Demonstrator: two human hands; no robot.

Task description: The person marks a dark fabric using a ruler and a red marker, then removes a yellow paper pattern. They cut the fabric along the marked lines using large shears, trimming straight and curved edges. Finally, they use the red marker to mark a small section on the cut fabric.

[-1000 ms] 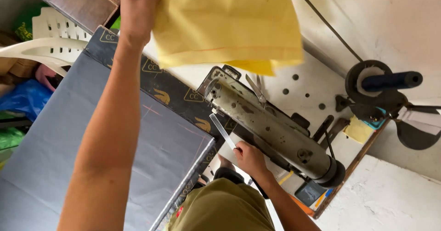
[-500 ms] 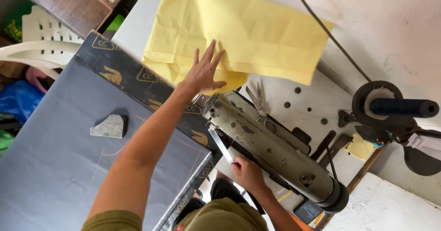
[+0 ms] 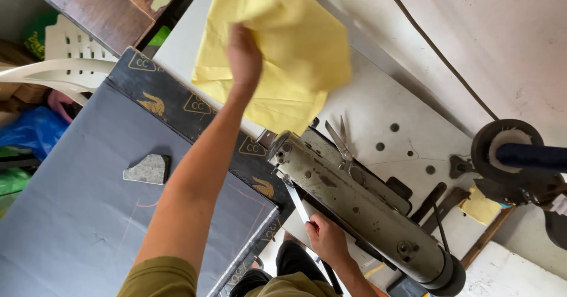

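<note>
My left hand (image 3: 244, 54) reaches far forward and grips a sheet of yellow fabric (image 3: 295, 49), lifting part of it over the pale sewing table (image 3: 384, 108); the fabric is blurred. My right hand (image 3: 328, 239) sits close to my body under the grey sewing machine (image 3: 360, 205), fingers curled around the machine's near edge beside a narrow metal strip (image 3: 296, 202). What the right hand holds is partly hidden by the machine arm.
A black board with grey cloth (image 3: 77, 214) lies at left, with a small grey chalk stone (image 3: 146, 170) on it. Scissors (image 3: 339, 140) rest behind the machine. A dark thread spool (image 3: 520, 155) stands at right. A white plastic chair (image 3: 65, 60) is at far left.
My left hand, flat on the yellow fabric before, has closed on it and lifted it to the right. The right hand stayed at the machine.
</note>
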